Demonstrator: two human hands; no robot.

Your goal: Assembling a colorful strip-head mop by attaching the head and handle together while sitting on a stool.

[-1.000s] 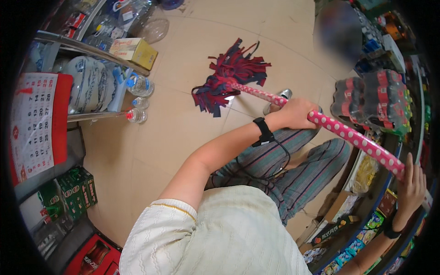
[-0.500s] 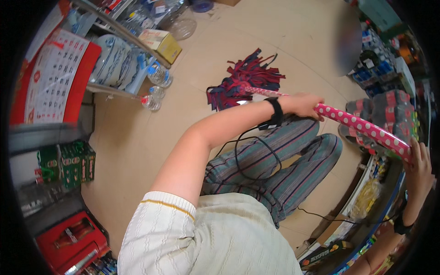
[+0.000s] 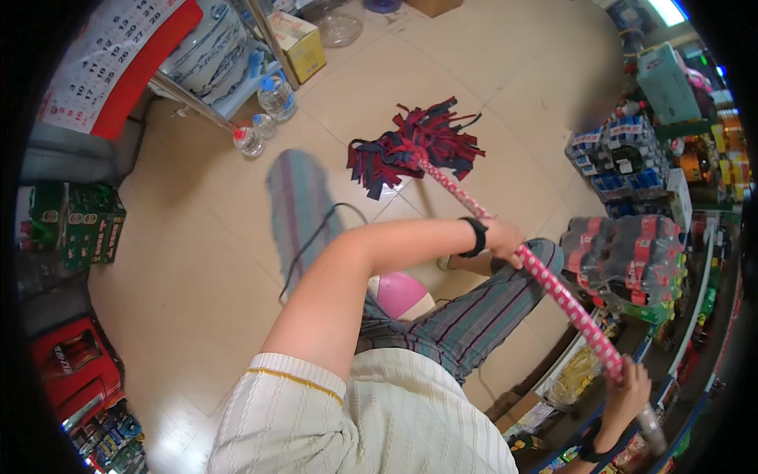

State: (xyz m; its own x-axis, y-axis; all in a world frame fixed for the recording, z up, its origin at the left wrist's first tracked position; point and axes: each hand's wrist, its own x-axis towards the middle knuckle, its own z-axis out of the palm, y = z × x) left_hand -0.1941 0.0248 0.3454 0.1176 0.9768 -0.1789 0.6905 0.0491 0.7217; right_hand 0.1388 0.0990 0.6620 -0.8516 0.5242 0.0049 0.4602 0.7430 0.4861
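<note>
A mop lies across the view, its head of red and dark blue cloth strips (image 3: 434, 142) spread on the tiled floor in front of me. Its pink handle with white dots (image 3: 562, 300) slants down to the right, towards me. My left hand (image 3: 503, 238) is wrapped round the handle partway along, above my right knee. Close to the handle's grey upper end, my right hand (image 3: 629, 393) grips it beside the right-hand shelf. Each wrist wears a black band.
Shrink-wrapped bottle packs (image 3: 624, 257) stand at right by stocked shelves. At left are loose water bottles (image 3: 276, 96), a yellow box (image 3: 302, 49), green cartons (image 3: 77, 225) and a red case (image 3: 75, 363). A pink-and-white rounded object (image 3: 401, 295) shows between my legs, near a black cable (image 3: 320, 237).
The handle has swung steeper, its upper end coming down and left with my right hand. My left hand is lower in view. My legs have spread apart, and the view has shifted.
</note>
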